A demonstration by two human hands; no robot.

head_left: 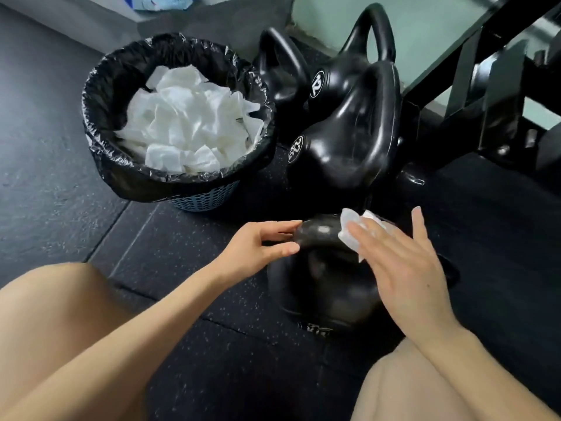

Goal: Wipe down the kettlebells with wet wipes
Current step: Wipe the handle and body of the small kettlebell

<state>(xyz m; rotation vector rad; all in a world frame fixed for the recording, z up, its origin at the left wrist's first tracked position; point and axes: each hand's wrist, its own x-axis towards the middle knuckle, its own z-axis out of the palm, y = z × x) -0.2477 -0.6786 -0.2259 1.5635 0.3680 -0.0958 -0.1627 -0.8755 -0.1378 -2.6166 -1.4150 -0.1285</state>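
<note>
A black kettlebell point(321, 287) stands on the floor between my knees. My left hand point(258, 244) touches the left end of its handle with thumb and fingertips. My right hand point(403, 262) lies flat, fingers spread, pressing a white wet wipe point(352, 235) against the right side of the handle. Behind it stand more black kettlebells: one marked 22 KG point(349, 141), one marked 12 point(340, 77) and another point(279, 68) to the left.
A blue bin point(206, 200) lined with a black bag point(121, 165) holds several used white wipes point(188, 123) at the left. A black rack frame point(491, 95) stands at the right. A blue packet point(161, 1) lies at the top edge. The floor is dark speckled rubber.
</note>
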